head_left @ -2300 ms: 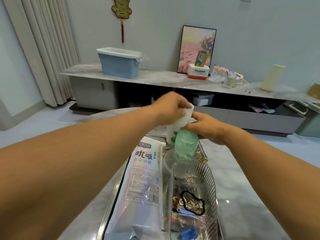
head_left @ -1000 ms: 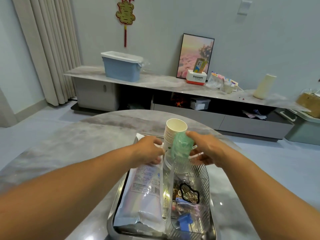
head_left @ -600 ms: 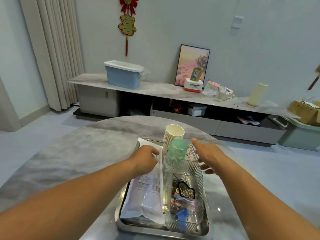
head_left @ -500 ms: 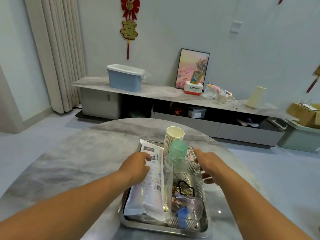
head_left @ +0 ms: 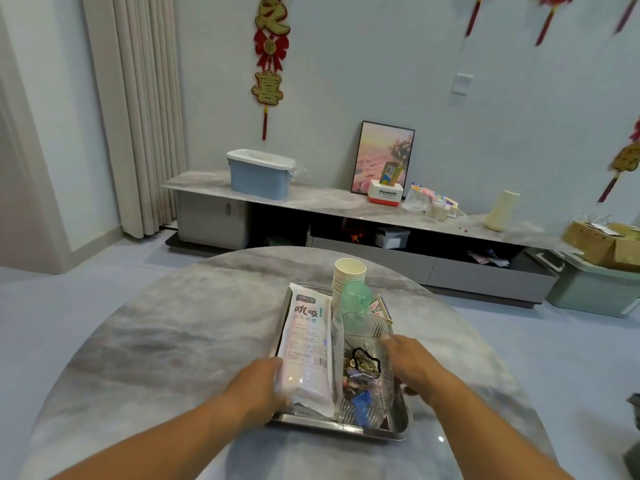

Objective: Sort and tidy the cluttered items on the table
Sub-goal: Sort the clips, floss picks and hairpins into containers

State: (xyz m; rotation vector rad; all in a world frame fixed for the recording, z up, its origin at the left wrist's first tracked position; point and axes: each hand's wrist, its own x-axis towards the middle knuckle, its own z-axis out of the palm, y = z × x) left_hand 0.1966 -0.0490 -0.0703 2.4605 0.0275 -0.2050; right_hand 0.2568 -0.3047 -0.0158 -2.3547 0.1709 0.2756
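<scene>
A: Round marble table [head_left: 166, 341], metal tray [head_left: 346, 433] near your side of it, right of middle. What changed?

B: Your hands came back from the far end. Half a second ago they were up by the paper cups [head_left: 348, 277]; now your left hand [head_left: 258, 389] sits at the tray's near-left corner against the long white packet [head_left: 306, 344], and your right hand [head_left: 412, 367] is along the right wall of the clear bin [head_left: 369, 372].

A: Fingers?

B: Left: curled round the packet's near end; whether they also grip the tray rim, cannot tell. Right: forefinger stretched along the bin's rim, the rest curled below, partly hidden.

A: Room to move?

B: Bare tabletop lies wide to the left and beyond the cups. On the right the table edge is nearer.

A: Anything hard to read?

B: Green cup [head_left: 355, 301] blocks the lower cup stack. A small box [head_left: 379, 306] behind the bin is half covered. Bin contents are a jumble: a black loop, a blue piece, little else clear.
</scene>
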